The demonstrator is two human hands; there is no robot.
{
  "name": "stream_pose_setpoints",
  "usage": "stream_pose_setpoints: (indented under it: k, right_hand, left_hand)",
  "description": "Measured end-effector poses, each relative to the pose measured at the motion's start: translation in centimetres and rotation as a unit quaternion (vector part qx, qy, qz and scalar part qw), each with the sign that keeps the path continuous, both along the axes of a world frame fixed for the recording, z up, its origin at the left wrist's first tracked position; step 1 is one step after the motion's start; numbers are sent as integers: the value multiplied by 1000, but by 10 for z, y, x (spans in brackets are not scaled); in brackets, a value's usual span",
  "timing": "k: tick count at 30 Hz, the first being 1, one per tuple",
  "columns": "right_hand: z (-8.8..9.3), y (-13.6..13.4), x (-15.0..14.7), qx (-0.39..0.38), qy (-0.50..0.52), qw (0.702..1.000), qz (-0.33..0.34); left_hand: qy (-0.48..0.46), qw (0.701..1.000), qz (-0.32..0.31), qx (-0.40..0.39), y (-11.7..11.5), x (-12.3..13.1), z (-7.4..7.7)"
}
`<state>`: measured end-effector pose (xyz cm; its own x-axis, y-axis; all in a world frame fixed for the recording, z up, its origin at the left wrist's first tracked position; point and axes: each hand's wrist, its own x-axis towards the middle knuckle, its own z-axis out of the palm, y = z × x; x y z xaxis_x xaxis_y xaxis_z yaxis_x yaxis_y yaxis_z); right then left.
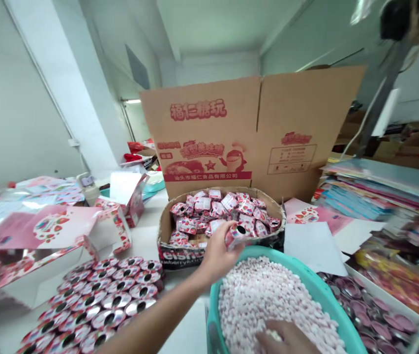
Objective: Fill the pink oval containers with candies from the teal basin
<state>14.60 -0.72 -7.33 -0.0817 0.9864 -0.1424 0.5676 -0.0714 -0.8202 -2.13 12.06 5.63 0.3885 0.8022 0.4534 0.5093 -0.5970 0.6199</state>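
Note:
My left hand (217, 258) is closed round a small strawberry-printed tin (234, 235), held tilted above the near rim of a cardboard tray. A dark hole shows in the tin's end. My right hand (286, 338) is down in a turquoise basin (214, 300), its fingers curled among small pale pink candies (268, 290). A few candies show between the fingers; the fingertips are partly hidden and blurred. To the left of my left forearm stand several rows of similar tins (108, 300), their dark holes facing up.
Wrapped strawberry-printed packs (217, 209) fill the cardboard tray (183, 255). Behind it rises a large open carton (209, 132). Printed boxes (113, 231) lie on the left. Round pink lids (364, 314) lie in a box at right, below stacked printed sheets (364, 191).

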Motion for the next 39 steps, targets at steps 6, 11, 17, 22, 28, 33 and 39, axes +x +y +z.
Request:
stream_pose_setpoints:
  k: [6,11,17,22,28,33,39]
  right_hand:
    - [36,-9,1,-135,402,882,-207]
    - [60,-6,16,-208,658,695,-203]
    - [77,1,19,-153,734,635,-188]
    - [88,9,14,-111,729,642,-209]
    - [86,11,-8,-30,661,709,-244]
    - [84,9,-22,16,593,765,-251]
    - [85,13,-23,4,592,757,-277]
  left_hand:
    - [-214,962,-35,-164,-106,-18,-38]
    - [-178,961,-5,-209,-137,-14,-58]
    - [-72,986,-9,-150,-146,-11,-60]
    - [10,997,-34,-72,-148,-3,-57]
    - [58,995,-36,-74,-147,7,-59]
    - [54,993,-25,-102,-145,11,-65]
    - [48,990,-11,-136,-141,11,-63]
